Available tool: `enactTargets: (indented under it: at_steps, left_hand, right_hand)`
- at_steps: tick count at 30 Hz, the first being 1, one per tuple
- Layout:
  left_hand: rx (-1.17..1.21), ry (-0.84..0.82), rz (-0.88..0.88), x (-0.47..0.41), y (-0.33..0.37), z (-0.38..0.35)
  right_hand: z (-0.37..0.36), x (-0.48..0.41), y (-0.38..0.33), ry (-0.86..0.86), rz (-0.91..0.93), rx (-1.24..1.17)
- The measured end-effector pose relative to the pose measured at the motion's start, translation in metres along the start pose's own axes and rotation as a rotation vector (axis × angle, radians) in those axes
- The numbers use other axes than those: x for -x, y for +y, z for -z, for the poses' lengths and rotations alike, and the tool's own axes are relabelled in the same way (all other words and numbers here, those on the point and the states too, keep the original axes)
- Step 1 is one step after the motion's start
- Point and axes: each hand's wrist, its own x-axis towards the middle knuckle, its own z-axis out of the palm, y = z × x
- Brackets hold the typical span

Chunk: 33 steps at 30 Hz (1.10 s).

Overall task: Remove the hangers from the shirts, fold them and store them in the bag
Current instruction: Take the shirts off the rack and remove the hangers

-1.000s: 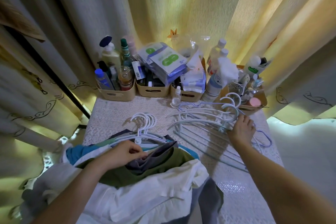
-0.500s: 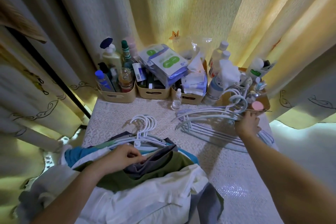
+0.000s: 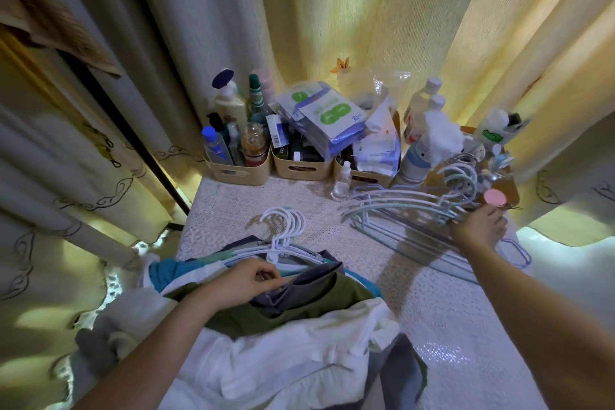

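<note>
1. Beige plastic bins (image 3: 237,170) line the far edge of the surface (image 3: 442,316): the left one holds bottles and a jar, the middle one (image 3: 301,170) packets with a blue-and-white pack (image 3: 327,120) leaning on top, the third (image 3: 369,173) folded papers and packets.
2. Further bottles (image 3: 421,110) and small items crowd the far right corner.
3. Lace cloth covers the surface; a bare strip runs down the middle and the near right part lies open.
4. Curtains (image 3: 332,10) close in behind and on both sides.
5. Shirts (image 3: 286,319) lie heaped at the near left corner, spilling over the near edge, necks toward the far edge.
6. White hangers (image 3: 283,243) sit in the necks, hooks bunched and pointing to the far edge, bars running left to right.
7. A stack of empty pale blue hangers (image 3: 399,210) lies by the right edge, long axes left to right, hooks raised at the right end.
8. Of the hands, the left hand (image 3: 246,283) pinches a grey collar (image 3: 299,289).
9. The right hand (image 3: 479,230) rests palm down, closed on the necks of the empty hangers.
</note>
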Motion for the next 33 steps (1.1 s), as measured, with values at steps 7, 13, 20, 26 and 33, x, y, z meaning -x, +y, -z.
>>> enactTargets:
  at_steps: [7,13,20,26,33]
  left_hand:
    - [-0.430,0.472,0.103,0.001,-0.019,0.013]
    - [-0.639,0.208,0.266,0.004,-0.032,0.010]
    - [-0.525,0.357,0.238,0.014,-0.040,0.011]
    - [-0.337,0.590,-0.058,0.022,-0.032,0.022]
    - [-0.245,0.640,-0.083,0.040,-0.051,0.055]
  right_hand:
    - [0.000,0.077,-0.001,0.127,0.125,-0.098]
    - [-0.027,0.157,-0.055,-0.388,0.800,-0.189]
    - [-0.036,0.196,-0.095,-0.765,1.063,0.087]
    - [-0.018,0.191,-0.069,-0.667,0.942,0.073]
    - [-0.008,0.187,-0.051,-0.808,0.692,0.172]
